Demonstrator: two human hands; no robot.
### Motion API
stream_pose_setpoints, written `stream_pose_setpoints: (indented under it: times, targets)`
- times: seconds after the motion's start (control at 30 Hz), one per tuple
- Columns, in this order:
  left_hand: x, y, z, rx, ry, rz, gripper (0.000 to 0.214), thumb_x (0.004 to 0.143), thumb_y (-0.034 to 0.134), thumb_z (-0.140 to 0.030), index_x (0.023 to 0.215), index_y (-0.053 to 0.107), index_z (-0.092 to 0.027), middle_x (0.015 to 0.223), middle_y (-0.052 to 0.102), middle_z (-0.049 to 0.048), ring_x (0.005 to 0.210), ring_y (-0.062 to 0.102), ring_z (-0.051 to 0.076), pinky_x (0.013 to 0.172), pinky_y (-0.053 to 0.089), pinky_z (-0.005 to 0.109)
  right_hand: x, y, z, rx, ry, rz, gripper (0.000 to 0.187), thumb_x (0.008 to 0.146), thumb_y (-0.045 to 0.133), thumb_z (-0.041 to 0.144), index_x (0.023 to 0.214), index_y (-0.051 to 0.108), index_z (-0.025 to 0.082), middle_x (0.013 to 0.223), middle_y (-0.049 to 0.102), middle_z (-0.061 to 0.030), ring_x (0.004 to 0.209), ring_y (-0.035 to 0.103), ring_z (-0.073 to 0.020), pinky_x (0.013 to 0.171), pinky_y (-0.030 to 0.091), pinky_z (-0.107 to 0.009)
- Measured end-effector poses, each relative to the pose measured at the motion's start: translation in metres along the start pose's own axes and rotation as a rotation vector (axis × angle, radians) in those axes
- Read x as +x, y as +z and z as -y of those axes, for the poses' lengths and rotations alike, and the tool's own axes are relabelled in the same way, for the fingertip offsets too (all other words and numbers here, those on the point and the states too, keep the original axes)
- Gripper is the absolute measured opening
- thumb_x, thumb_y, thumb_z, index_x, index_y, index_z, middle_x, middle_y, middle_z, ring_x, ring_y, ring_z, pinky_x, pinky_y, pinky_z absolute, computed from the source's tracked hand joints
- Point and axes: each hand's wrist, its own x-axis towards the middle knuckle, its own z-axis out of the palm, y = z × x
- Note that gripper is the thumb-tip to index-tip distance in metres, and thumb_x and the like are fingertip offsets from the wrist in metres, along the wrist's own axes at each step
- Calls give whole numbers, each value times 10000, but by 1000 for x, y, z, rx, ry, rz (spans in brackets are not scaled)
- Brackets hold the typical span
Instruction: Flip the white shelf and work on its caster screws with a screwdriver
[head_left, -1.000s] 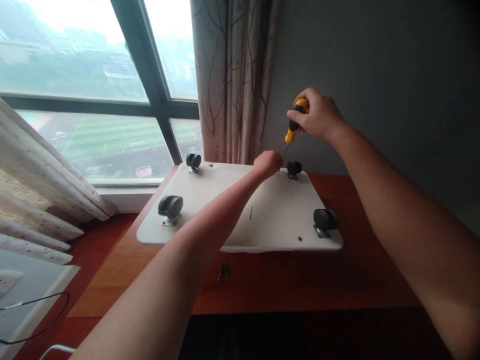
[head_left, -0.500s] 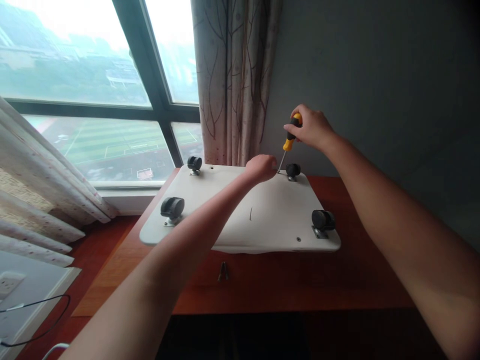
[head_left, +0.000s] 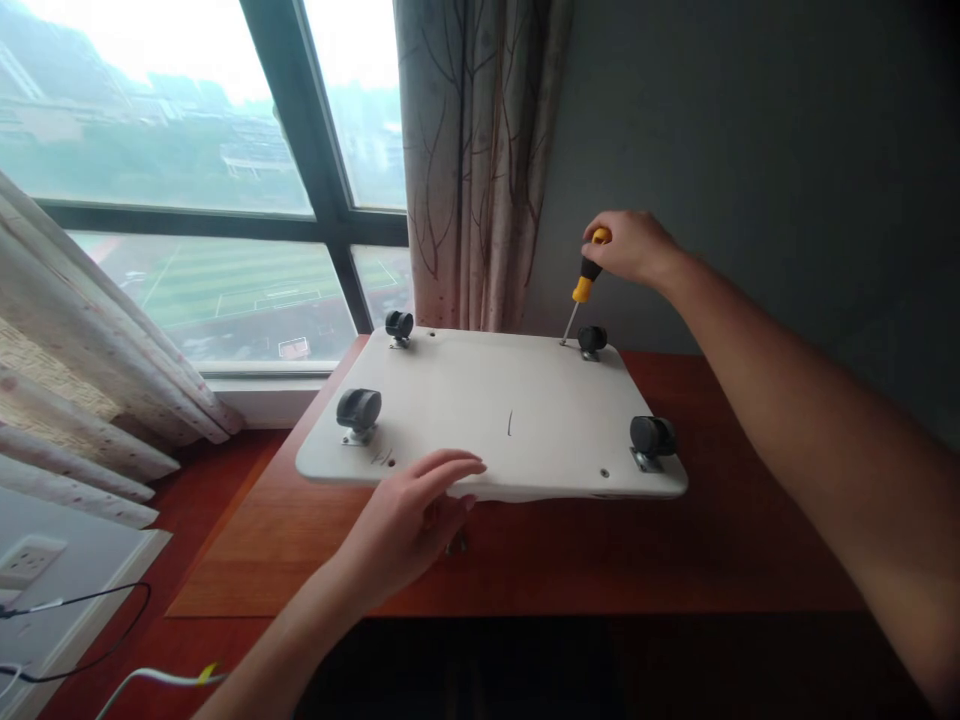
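Screwdriver (head_left: 582, 289) gripped by the right hand (head_left: 634, 245), right of upper centre.
Its tip is set on the white board (head_left: 457, 400); the leaning shaft is best squared up. The left hand's (head_left: 409, 515) fingers are parted.

Screwdriver (head_left: 583, 286), yellow and black; panel (head_left: 457, 385), white with one dark stroke (head_left: 510, 424).
Casters (head_left: 358, 409): black, on silver-grey plates (head_left: 358, 437). Tabletop (head_left: 247, 560): reddish brown. Branch-print curtain (head_left: 487, 160): pale, brown lines, reddish specks low down. Wall (head_left: 712, 150): to my eye, dark grey. Sports pitch (head_left: 240, 275) outside: banded in two greens, lined white.
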Motion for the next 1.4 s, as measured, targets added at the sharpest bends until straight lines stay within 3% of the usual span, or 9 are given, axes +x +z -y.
stream_pose_setpoints:
  times: [0.13, 0.3, 0.47, 0.57, 0.8, 0.97, 1.07, 1.2, 1.4]
  targets:
    - [-32, 27, 19, -28, -15, -161, 413, 963, 515, -159, 1360, 548, -266, 1444, 549, 113, 615, 626, 50, 547, 542, 174, -6, 2, -1, -112, 75, -59, 433, 908, 532, 549, 1050, 736, 195, 1021, 705, -172, 1028, 647, -382, 862, 480, -524]
    - [-41, 40, 23, 49, 36, -167, 577, 936, 510, -137, 1489, 418, -274, 1556, 428, 134, 1050, 703, 193, 806, 614, 255, 4, 5, -7, 27, 98, 48, 360, 840, 639, 468, 1088, 724, 221, 1001, 714, -124, 960, 655, -330, 822, 512, -464]
    - [-41, 39, 18, -26, -26, -130, 731, 908, 526, -139, 1572, 255, -282, 1576, 384, 155, 800, 713, 126, 714, 623, 246, 1, 11, -11, 81, 61, -28, 269, 821, 664, 425, 1007, 721, 238, 1018, 720, -104, 937, 651, -301, 787, 526, -425]
    - [-42, 45, 21, -4, -10, -149, 680, 920, 508, -132, 1549, 302, -287, 1590, 362, 153, 792, 712, 117, 731, 624, 249, -3, 15, -8, -8, 79, -109, 325, 865, 595, 508, 984, 708, 228, 1007, 709, -143, 968, 645, -342, 813, 513, -482]
    - [-40, 56, 32, 126, 73, -283, 635, 925, 511, -109, 1528, 358, -235, 1538, 453, 136, 1381, 514, 253, 1092, 508, 370, 8, 17, -5, 252, 136, 50, 286, 816, 640, 297, 1087, 681, 214, 1050, 712, -106, 890, 663, -276, 741, 555, -423]
    - [-45, 56, 35, 77, 150, -426, 594, 913, 528, -63, 1477, 440, -225, 1481, 524, 140, 1311, 581, 249, 1019, 567, 359, 0, 17, -5, -33, 110, -60, 389, 872, 598, 522, 1079, 674, 202, 1057, 700, -166, 999, 650, -358, 846, 507, -508]
    - [-48, 57, 38, 75, 135, -537, 533, 909, 532, -43, 1411, 511, -220, 1398, 597, 125, 1239, 632, 234, 936, 606, 325, 4, 17, -3, 28, 106, -3, 345, 908, 543, 461, 1125, 664, 222, 1070, 707, -143, 993, 655, -335, 838, 509, -475]
    - [-47, 57, 40, 81, 115, -551, 465, 913, 522, -40, 1341, 565, -214, 1357, 621, 112, 1226, 630, 228, 939, 601, 336, 11, 17, -2, 159, 86, 92, 268, 848, 608, 290, 1099, 683, 236, 1101, 718, -90, 969, 660, -270, 801, 526, -379]
    - [-47, 56, 38, 55, 101, -539, 422, 920, 515, -45, 1298, 587, -218, 1347, 623, 109, 1217, 625, 223, 933, 598, 337, 3, 19, 1, -44, 70, -63, 330, 905, 557, 484, 1067, 692, 231, 1078, 707, -147, 1024, 645, -339, 873, 494, -483]
